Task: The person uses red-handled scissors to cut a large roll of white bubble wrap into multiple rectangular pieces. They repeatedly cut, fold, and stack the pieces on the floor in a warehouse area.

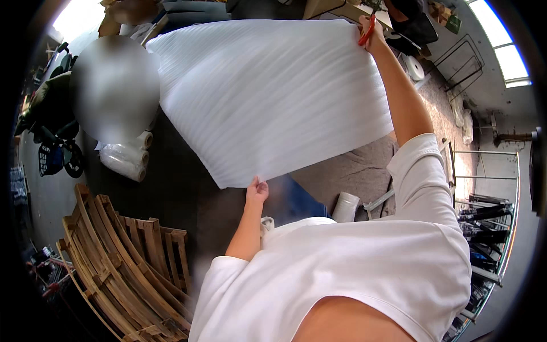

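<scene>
With my left hand (257,189) pinching the foam sheet (268,97) taut, my right hand (369,25), fingers gripping the scissors (366,33), should cut straight.

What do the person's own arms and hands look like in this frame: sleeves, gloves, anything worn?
Both arms come out of short white T-shirt sleeves, bare from there down. The left hand and right hand are bare: no gloves, and no watch or rings that can be made out.

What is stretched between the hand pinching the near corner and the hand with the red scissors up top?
In the head view, only the white foam sheet spans from the left hand to the right hand with red scissors.
</scene>
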`<control>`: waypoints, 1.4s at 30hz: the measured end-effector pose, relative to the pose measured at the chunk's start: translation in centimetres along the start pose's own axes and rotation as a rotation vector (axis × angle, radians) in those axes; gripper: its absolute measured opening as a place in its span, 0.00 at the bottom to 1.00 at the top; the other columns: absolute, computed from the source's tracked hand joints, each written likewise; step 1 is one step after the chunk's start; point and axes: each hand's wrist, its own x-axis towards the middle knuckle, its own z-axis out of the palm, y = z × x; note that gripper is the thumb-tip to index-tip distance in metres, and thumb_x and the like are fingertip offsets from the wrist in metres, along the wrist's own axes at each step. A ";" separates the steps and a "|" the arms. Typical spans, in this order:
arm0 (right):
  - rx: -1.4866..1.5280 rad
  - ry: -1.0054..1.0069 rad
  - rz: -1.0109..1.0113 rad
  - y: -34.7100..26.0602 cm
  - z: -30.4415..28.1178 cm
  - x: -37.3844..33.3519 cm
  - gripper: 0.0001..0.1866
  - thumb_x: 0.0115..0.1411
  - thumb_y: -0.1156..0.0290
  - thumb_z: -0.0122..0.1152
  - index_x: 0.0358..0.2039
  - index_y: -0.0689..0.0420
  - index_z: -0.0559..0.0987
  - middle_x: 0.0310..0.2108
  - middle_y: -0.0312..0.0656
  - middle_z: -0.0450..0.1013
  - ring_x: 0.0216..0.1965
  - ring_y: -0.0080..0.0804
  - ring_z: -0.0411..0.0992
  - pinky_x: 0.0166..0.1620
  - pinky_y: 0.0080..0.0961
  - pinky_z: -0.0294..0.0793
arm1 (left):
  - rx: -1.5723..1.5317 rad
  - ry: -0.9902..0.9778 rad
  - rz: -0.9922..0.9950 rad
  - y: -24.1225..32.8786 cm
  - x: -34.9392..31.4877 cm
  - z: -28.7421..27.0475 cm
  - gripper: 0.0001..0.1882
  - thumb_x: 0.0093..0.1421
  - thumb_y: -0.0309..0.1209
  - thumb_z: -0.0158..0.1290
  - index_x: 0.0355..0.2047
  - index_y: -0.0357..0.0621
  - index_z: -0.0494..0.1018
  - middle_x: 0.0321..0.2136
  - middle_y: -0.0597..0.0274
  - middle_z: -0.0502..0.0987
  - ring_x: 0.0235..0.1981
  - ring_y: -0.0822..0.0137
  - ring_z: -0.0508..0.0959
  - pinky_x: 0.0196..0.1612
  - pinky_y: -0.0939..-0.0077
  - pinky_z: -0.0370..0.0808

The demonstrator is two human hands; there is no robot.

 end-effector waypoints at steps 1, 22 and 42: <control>-0.027 0.092 -0.020 0.9 -2.9 -0.5 0.10 0.51 0.66 0.54 0.28 0.59 0.70 0.15 0.32 0.61 0.13 0.22 0.59 0.16 0.19 0.61 | 0.017 -0.019 -0.013 0.2 0.0 -0.7 0.04 0.53 0.26 0.51 0.29 0.40 0.70 0.26 0.61 0.75 0.27 0.67 0.75 0.26 0.77 0.74; -0.225 -0.742 0.683 28.0 -6.9 -38.4 0.10 0.53 0.74 0.45 0.36 0.59 0.68 0.24 0.39 0.66 0.24 0.24 0.64 0.28 0.19 0.67 | 0.300 0.210 0.235 -4.4 1.0 3.5 0.06 0.53 0.23 0.51 0.32 0.39 0.67 0.30 0.59 0.73 0.33 0.66 0.74 0.39 0.75 0.74; -0.253 -0.439 0.770 26.3 0.9 -37.2 0.17 0.56 0.57 0.50 0.20 0.58 0.68 0.11 0.32 0.58 0.11 0.18 0.56 0.13 0.17 0.54 | 0.413 0.232 0.106 -4.8 0.2 6.9 0.15 0.47 0.39 0.59 0.28 0.47 0.67 0.25 0.67 0.69 0.28 0.68 0.69 0.32 0.76 0.69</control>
